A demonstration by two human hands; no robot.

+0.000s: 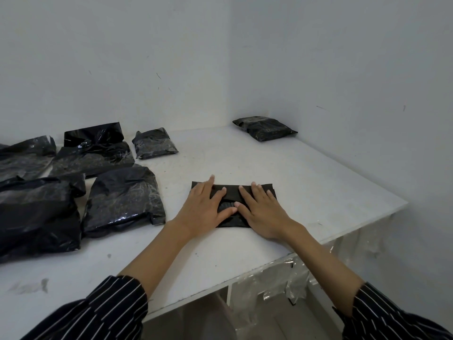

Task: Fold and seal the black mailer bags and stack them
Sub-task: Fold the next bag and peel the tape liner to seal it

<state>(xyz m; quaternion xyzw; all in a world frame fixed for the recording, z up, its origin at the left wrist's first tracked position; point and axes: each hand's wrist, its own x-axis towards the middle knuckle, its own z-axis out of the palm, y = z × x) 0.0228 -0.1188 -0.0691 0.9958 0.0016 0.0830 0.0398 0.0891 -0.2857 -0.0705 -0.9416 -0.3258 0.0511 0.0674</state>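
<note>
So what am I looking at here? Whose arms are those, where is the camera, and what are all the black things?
No machine here: a person wears a camera on the head, looking down at their own arms. The left hand and right hand press flat on a black mailer bag, folding it on the white table. Neither hand grips anything. More filled black bags lie to the left, and one finished bag lies in the far corner.

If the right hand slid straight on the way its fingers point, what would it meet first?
Probably nothing soon: past the mailer under the right hand lies bare table. The small sealed bag sits roughly on that line, though depth is unclear.
</note>
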